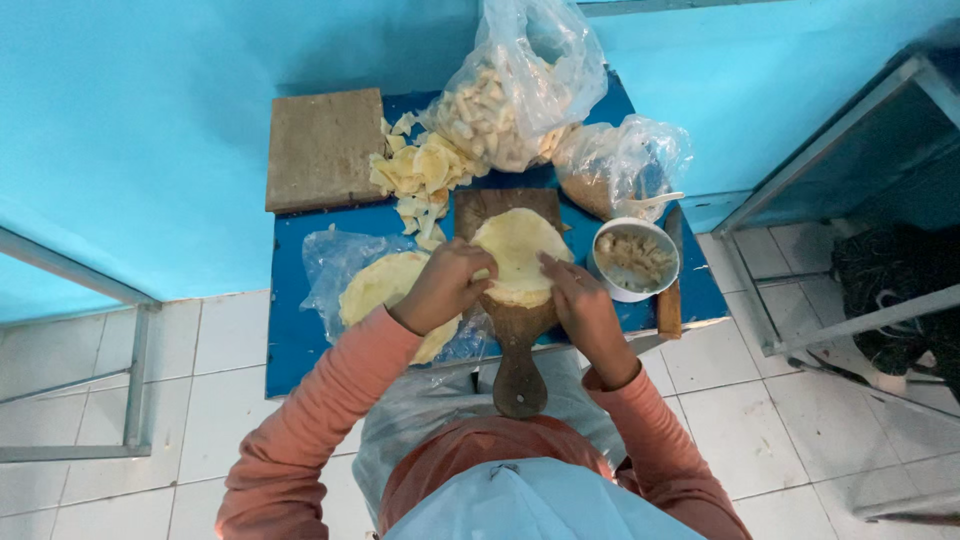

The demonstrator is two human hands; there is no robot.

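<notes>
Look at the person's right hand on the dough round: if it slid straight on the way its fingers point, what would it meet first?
The right hand points up and left across the dough round on the wooden paddle board. Past the round's far edge, it would probably reach the pile of dough scraps first, though depth is unclear.

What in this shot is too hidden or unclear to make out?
Head view only:
- Left hand fingertips: curled under, so the grip on the dough round is unclear.
- Dough stack: partly hidden by that hand and sleeve.
- Bowl filling: too small to identify.
- Small bag contents: blurred by crinkled plastic.
- Board handle: its end overlaps the apron.
</notes>
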